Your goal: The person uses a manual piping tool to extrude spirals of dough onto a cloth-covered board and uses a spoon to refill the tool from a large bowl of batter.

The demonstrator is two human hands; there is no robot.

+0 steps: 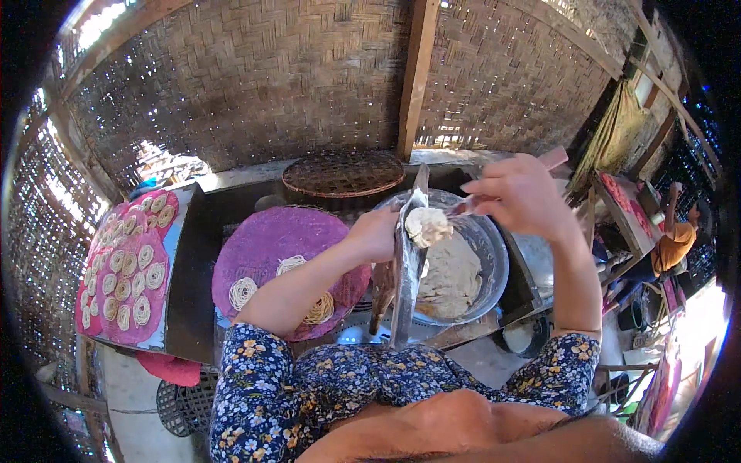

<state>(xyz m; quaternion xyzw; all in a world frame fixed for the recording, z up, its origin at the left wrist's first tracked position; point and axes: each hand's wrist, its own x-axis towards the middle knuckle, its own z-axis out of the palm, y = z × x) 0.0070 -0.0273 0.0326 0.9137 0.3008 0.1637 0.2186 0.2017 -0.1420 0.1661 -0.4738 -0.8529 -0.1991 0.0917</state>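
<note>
Mate: Quick one, what've you got?

Me: Left fingers (384, 224) curled round this long wooden tool (405, 289), held abv the left side of the basin (500, 270). Tips are hidden, so can't tell how hard they press. Right fingers (488, 187) bent tight round a pink-handled utensil (553, 158), handle poking out past the fist.

Mate: And the dough lump (428, 228)?

Me: Rt between the two! Up against the tool's right edge, utensil tip at its far side. Can't tell which one's taking the wt. Rest of the dough (451, 285) sits in the basin, just below.

Mate: So which step's this?

Me: Loading, I reckon: dough onto or into the tool, approx halfway over. Pale coils (242, 293) on the purple round mat (258, 239) to my left, more on the pink sheet (112, 320) at the bench's (193, 289) far-left end, look like finished pcs.

Mate: Next move needs what?

Me: Left steady, tool angle unchanged, right wrist pushing the lump in ASAP and scraping the utensil clean on the edge. Basin underneath shd catch drips.
</note>
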